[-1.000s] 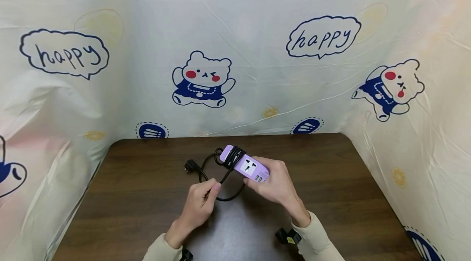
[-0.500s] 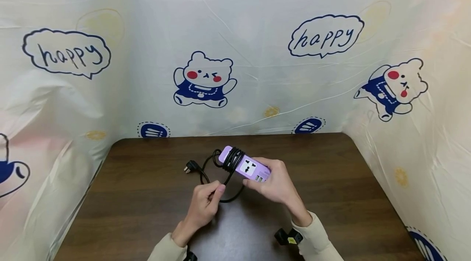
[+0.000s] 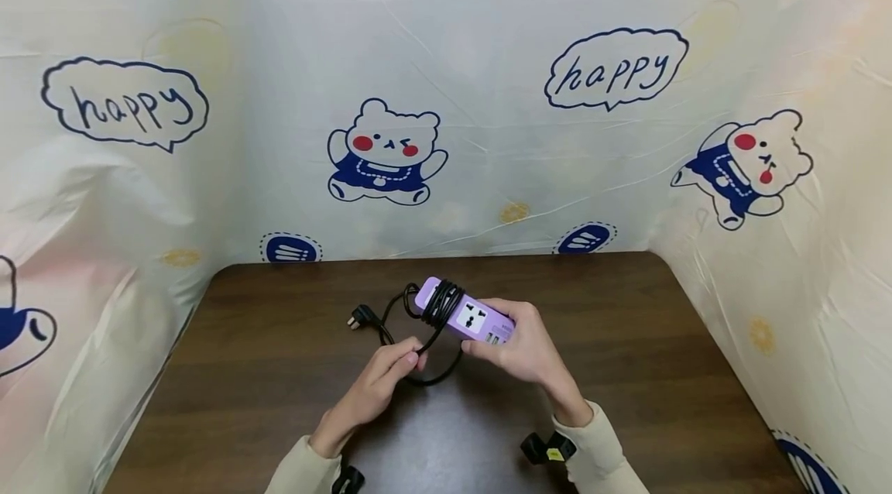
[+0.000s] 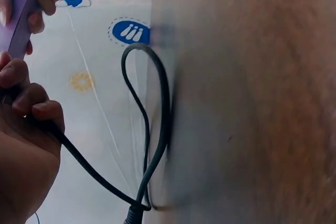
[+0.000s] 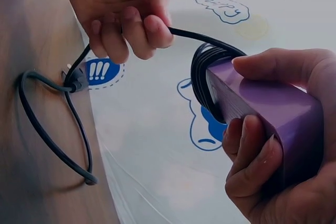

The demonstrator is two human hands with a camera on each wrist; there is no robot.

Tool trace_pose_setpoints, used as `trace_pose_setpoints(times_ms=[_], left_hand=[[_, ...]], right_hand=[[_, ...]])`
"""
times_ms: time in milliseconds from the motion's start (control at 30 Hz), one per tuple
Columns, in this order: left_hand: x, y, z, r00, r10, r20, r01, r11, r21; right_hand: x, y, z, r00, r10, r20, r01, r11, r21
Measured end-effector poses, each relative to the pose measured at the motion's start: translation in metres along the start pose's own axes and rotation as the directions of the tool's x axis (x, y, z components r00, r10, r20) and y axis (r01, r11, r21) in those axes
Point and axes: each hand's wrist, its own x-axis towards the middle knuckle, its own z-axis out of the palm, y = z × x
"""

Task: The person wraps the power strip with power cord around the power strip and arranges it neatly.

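A purple power strip (image 3: pixel 471 315) with a white socket and USB ports is gripped at its near end by my right hand (image 3: pixel 519 347). Its black power cord (image 3: pixel 443 303) is wound in several turns round the far end. My left hand (image 3: pixel 379 382) holds the cord's free length between thumb and curled fingers, as the right wrist view also shows with the cord (image 5: pixel 197 36) running from those fingers to the coil. Beyond the left hand the cord loops loosely, and its black plug (image 3: pixel 362 317) lies to the left with its prongs facing left.
Under both hands is a dark brown wooden table (image 3: pixel 265 378). Pale sheeting (image 3: pixel 488 169) printed with bears and "happy" bubbles hangs behind it and along both sides. A small black device (image 3: pixel 548 448) sits at the right wrist.
My left hand has shifted slightly along the cord, its fingers loosening a little and then turning. The right hand and power strip stay nearly in place.
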Motion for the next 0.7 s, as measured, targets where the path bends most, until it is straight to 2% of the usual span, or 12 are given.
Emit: trace_pose_setpoints(times_ms=[267,467,600,700], left_hand=[[-0.001,0.000,-0.009,0.999,0.007,0.036,-0.006,1.000,-0.019],[-0.002,0.001,-0.013,0.998,0.025,0.054,-0.024,0.999,-0.026],[-0.001,0.003,-0.014,0.998,0.014,0.068,-0.012,1.000,-0.025],[0.000,0.004,-0.013,0.996,-0.024,0.087,0.025,1.000,-0.015]], right_hand=[[-0.004,0.000,0.000,1.000,0.014,0.020,-0.015,0.999,0.034],[-0.007,0.001,-0.002,1.000,-0.021,0.012,0.020,0.995,0.099],[-0.007,-0.001,-0.004,0.999,-0.038,0.020,0.036,0.992,0.117],[-0.007,-0.003,-0.005,0.999,-0.045,0.024,0.042,0.992,0.121]])
